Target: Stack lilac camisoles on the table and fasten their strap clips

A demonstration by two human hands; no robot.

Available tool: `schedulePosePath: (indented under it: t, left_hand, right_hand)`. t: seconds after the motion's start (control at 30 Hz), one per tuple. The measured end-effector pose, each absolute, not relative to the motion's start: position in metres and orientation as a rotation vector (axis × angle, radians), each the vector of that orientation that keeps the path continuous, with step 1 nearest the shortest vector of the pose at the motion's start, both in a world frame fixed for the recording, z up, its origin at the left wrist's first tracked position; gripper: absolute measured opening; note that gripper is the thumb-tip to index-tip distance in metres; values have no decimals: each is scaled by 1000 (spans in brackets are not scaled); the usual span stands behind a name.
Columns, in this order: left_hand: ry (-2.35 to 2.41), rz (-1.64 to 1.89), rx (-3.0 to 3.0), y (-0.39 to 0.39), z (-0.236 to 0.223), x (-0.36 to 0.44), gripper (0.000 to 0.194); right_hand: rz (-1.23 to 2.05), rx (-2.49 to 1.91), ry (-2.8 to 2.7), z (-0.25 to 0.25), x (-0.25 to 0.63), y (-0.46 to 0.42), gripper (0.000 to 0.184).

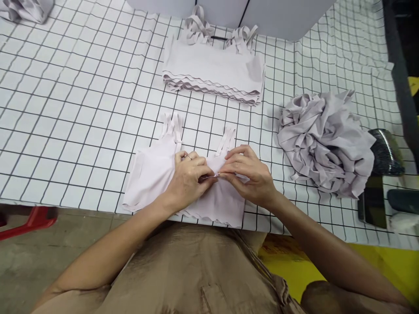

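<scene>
A pale lilac strapped top (147,174) lies spread at the table's near edge, its thin straps (172,126) pointing away from me. My left hand (191,174) is closed in a pinch on the top's fabric near the middle. Close beside it, the fingertips of my right hand (248,174) pinch the same fabric, and a thin raised edge or thread shows between the two hands. What exactly the fingertips grip is too small to make out. Both wrists rest low over the garment and cover part of it.
Behind lies a neat stack of similar tops (212,65), against a grey box (262,17). At right sits a crumpled fabric heap (324,144), beside a dark phone-like object (373,203) and a black bristly item (386,152). A gridded cloth (81,109) covers the table.
</scene>
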State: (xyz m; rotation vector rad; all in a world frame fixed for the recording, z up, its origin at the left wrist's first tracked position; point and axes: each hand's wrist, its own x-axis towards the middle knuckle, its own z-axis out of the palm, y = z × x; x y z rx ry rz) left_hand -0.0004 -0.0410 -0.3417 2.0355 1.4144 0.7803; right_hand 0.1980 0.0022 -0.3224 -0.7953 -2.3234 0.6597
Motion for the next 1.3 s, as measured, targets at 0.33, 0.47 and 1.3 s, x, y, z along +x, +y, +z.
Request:
schedulePosePath:
  t: [0.33,0.47,1.3]
  left_hand:
    - [1414,765,2039,-41,-339,0,18]
    - [1417,750,2034,-42,-339,0,15]
    - [1404,725,2031,-42,-336,-1,17]
  right_hand:
    - [703,-833,-2317,-331,195,-3,12]
    - [699,-822,-2293,-331,195,-5,12]
    - [710,-787,-2315,-331,194,-4,12]
